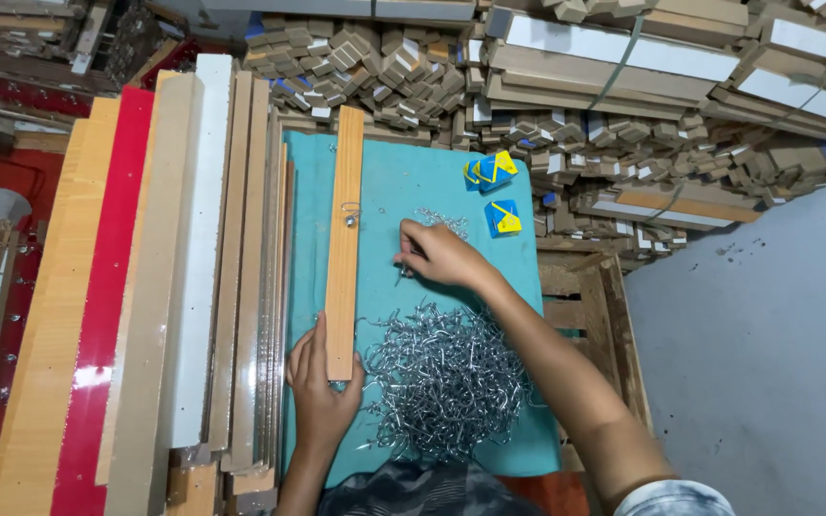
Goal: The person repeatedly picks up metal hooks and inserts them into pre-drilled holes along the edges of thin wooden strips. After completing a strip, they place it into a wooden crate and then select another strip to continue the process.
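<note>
Head view. Narrow wooden strip (344, 239) lies lengthwise on the teal mat (432, 182), running away from the person; a metal hook (349, 214) sits fixed on its face past the midpoint. Left hand (320, 377) is at the strip's near end, fingers wrapped around that end and pressing it to the mat. Right hand (440, 254) is to the right of the strip, apart from it, resting on the mat just beyond the heap of metal hooks (442, 368).

Packages: two small square boxes, blue with yellow triangles, on the mat's far right corner — one (489, 171) at the edge, one (503, 217) nearer the right hand.

Right hand: fingers curled together, tips pinched on something small and metallic; what exactly, cannot tell. A smaller scatter of hooks (440, 222) lies just beyond it.

Stacked boards (193, 268) flank the mat on the left.
</note>
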